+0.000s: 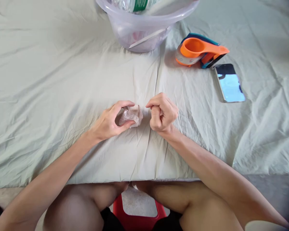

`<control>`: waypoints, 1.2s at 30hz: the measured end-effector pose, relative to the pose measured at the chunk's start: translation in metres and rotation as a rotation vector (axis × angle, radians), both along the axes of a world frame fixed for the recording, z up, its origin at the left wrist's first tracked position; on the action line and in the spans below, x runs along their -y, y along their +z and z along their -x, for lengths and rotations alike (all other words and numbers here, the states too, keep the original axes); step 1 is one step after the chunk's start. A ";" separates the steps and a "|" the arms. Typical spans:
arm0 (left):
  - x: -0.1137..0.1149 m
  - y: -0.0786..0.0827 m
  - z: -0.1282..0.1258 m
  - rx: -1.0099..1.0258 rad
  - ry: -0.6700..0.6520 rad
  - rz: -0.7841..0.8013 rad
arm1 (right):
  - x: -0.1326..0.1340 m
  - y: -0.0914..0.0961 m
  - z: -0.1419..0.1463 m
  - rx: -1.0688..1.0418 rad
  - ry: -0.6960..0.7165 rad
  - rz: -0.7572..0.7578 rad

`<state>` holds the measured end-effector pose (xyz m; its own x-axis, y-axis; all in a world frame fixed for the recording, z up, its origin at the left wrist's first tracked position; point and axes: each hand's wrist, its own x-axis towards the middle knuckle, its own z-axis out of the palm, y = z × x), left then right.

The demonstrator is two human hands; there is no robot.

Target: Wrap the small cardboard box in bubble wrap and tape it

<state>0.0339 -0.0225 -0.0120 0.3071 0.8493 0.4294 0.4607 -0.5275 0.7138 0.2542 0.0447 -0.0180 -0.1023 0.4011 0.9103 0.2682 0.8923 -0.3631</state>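
Left hand (110,123) grips a light, crinkly plastic wad (131,116) by its edges; right hand (162,113), fisted, pinches beside it over the bench (62,80).

A sheet-covered table (50,80) bears 1 plastic tub (144,32), 1 tape dispenser (199,51) and 1 phone (230,83).

Wrinkled pale sheet (50,80) covers table; red stool (137,221) below; soft daylight.
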 end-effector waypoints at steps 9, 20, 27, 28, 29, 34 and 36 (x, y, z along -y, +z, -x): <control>-0.001 0.006 0.000 -0.035 -0.050 -0.137 | -0.003 0.000 -0.001 -0.060 -0.045 -0.055; -0.002 0.009 -0.002 -0.122 0.078 0.047 | 0.001 -0.001 0.000 -0.019 -0.111 -0.044; -0.004 0.006 0.005 -0.167 -0.008 0.128 | 0.001 -0.003 0.002 -0.042 -0.109 0.054; -0.004 0.005 0.005 -0.191 -0.002 0.128 | 0.001 -0.002 0.001 -0.042 -0.108 0.057; -0.004 0.005 0.006 -0.212 0.008 0.133 | 0.001 -0.002 0.001 -0.044 -0.108 0.060; -0.005 0.009 0.010 -0.186 -0.020 0.134 | -0.002 0.002 -0.001 -0.038 -0.132 0.133; -0.006 0.011 0.010 -0.167 -0.035 0.072 | -0.002 0.003 -0.001 -0.011 -0.158 0.173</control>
